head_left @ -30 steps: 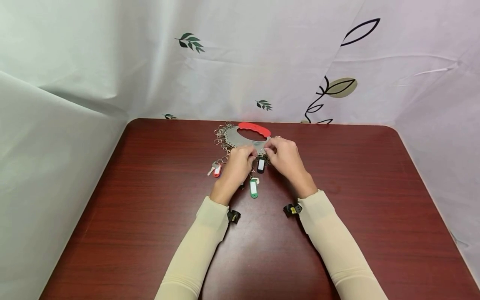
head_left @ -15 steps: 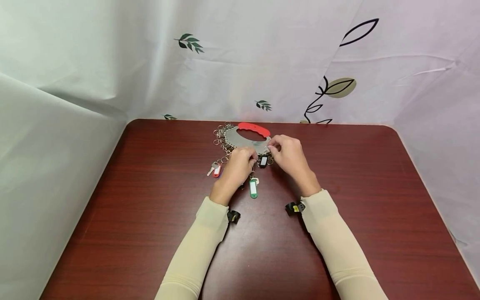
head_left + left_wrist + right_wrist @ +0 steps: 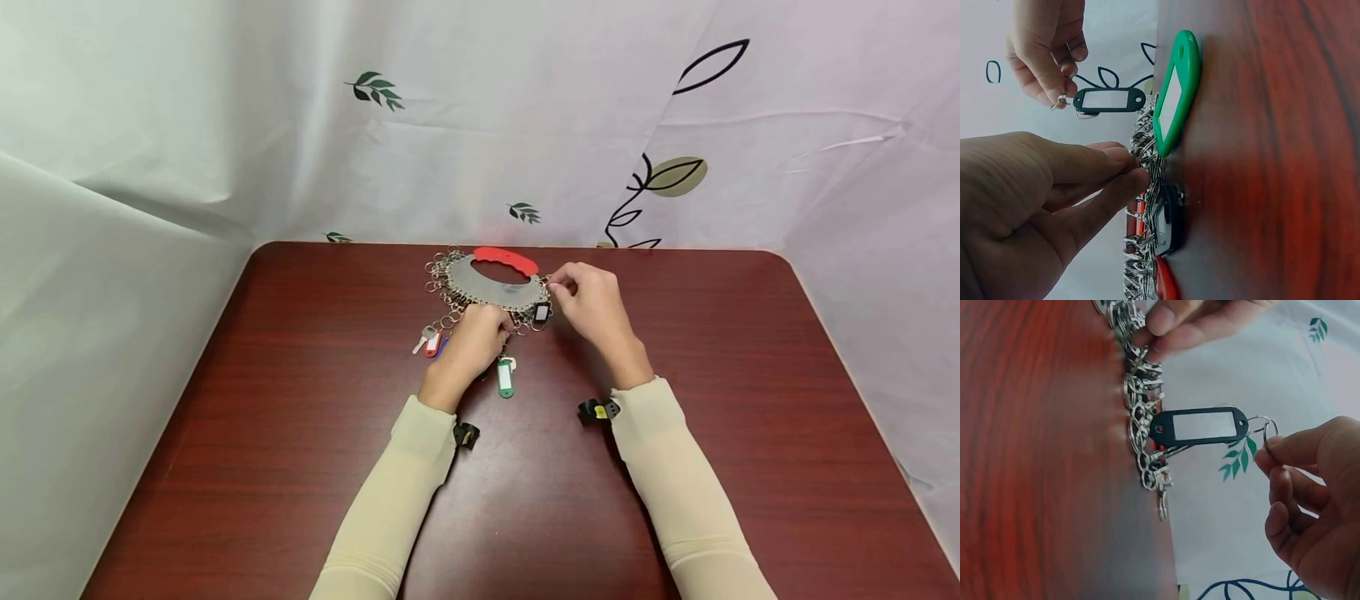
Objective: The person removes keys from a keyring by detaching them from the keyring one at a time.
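Observation:
A silver crescent-shaped plate [image 3: 487, 289] with a red handle [image 3: 506, 259] lies at the back of the table, its curved edge lined with clips and rings. My right hand [image 3: 596, 304] pinches a key ring [image 3: 1270, 429] between thumb and finger, and a black key tag [image 3: 1204, 425] hangs from it, raised over the plate's right end. Part of a key shows behind that tag. At the plate's front edge my left hand [image 3: 474, 340] pinches among the metal clips [image 3: 1141, 147]; its fingertips hide the exact piece. Just below hangs a green key tag [image 3: 506, 378].
Left of my left hand lie a silver key [image 3: 424, 337], a red key tag [image 3: 432, 344] and part of a blue tag [image 3: 442, 347]. The left wrist view shows another black tag [image 3: 1170, 219]. A patterned white cloth [image 3: 465, 125] hangs behind the brown table [image 3: 300, 433].
My right hand has moved right, away from my left hand, carrying the black key tag along the plate's edge toward its right end. My left hand has stayed almost still.

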A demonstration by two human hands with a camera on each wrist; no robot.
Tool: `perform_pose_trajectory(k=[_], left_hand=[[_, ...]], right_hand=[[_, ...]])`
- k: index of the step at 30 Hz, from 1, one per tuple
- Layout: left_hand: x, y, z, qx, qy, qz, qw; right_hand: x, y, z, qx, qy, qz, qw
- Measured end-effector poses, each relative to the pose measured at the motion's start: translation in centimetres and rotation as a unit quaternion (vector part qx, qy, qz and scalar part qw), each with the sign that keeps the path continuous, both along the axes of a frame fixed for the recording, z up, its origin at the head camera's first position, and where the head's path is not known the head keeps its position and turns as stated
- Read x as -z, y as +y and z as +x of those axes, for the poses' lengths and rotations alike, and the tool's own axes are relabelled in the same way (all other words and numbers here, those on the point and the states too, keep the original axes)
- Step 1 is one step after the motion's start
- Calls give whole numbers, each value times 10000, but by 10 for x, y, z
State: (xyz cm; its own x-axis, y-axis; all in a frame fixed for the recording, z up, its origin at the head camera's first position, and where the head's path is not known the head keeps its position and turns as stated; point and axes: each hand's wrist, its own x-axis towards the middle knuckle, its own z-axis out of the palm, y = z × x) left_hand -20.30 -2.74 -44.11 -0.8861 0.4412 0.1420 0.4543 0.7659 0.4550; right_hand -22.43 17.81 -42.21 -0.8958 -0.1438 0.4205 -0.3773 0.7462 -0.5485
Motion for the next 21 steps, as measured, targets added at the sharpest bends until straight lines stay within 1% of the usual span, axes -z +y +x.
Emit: perform_pose_trajectory(k=[6,12,16,21], left_hand=[[-2,-1,0,-81,-278,195,9994],[-11,-7,-2,-199,-556,363,9976],[-16,-11,0,-220,-629,388,9970],[-19,-16,3,-105,-564,258,9980]], right_hand=[[-4,9,-1,68,2,-22,10000],[-8,17,-2,134,34,-59,9999],[-8,23,-2,231,-56,-107,9997],[-7,36,-3,397,-194,-125,9989]])
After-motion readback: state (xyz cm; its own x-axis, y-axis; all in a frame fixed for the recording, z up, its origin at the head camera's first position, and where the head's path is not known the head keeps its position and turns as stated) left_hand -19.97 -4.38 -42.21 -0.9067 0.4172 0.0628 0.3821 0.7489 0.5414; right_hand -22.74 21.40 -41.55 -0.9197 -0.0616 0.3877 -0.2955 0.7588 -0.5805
